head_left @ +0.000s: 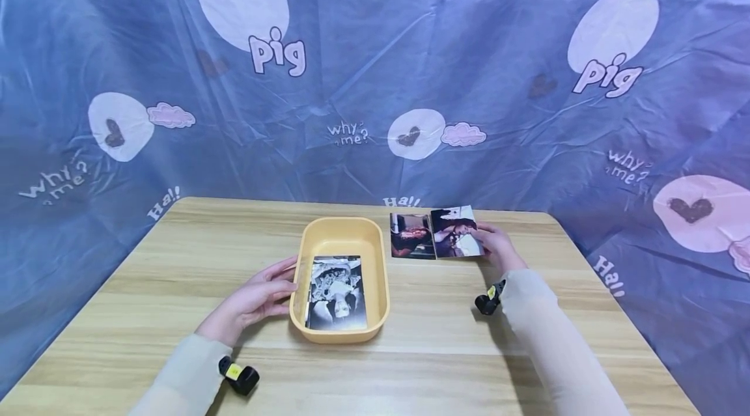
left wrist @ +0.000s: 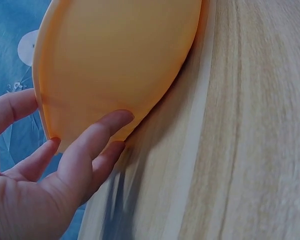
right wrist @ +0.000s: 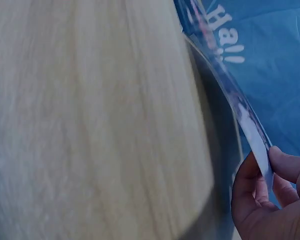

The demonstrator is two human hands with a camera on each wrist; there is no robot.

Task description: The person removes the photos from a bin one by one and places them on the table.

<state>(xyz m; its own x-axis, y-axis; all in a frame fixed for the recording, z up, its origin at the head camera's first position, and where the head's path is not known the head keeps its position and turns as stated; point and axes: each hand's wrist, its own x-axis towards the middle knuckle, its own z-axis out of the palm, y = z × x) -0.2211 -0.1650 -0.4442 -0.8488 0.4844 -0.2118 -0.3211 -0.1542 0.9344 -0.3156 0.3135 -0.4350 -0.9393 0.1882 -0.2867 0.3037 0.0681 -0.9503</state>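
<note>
My left hand [head_left: 260, 295] is at the left side of a yellow plastic tray [head_left: 297, 260], its fingers [left wrist: 92, 137] extended against the outer wall. Inside the tray, towards its near end, lies a black-and-white photo [head_left: 336, 292]. Over on the right, my right hand [head_left: 497, 247] pinches a colour photo [head_left: 456, 234] by its right edge, between thumb and fingers. The right wrist view shows this photo [right wrist: 250, 127] edge-on, bent and lifted off the tabletop. Directly left of it, another colour photo [head_left: 410, 237] lies on the table.
Everything stands on a light wood-grain table [head_left: 433, 351]. A blue cloth [head_left: 351, 77] printed with pigs, hearts and words hangs behind its back edge. Each sleeve's cuff carries a small black camera [head_left: 240, 377].
</note>
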